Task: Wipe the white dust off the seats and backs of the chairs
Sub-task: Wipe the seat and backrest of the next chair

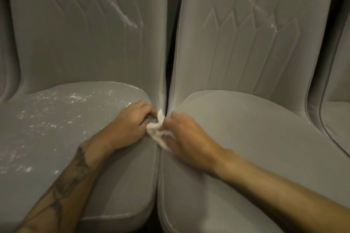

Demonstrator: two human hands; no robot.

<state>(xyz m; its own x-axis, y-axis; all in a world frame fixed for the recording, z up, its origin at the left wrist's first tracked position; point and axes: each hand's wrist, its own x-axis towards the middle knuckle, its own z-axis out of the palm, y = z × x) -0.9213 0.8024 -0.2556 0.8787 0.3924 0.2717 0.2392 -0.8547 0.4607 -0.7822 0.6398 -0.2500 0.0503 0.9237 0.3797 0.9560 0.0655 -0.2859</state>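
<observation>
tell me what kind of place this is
Hard to say; probably an indoor seating area or furniture store. Grey upholstered chairs stand close side by side: the left chair, the right chair, and part of a third chair.

The grey padded left chair back [79, 47] and right chair back [246, 53] are cut off at the top edge, and the crumpled white cloth [155, 131] is partly covered by the blurred right hand [186, 136].

A dark line-work tattoo [79, 164] runs up the bare left forearm [62, 191], starting just behind the left hand [130, 125]; the right forearm [274, 181] is bare as well.
</observation>
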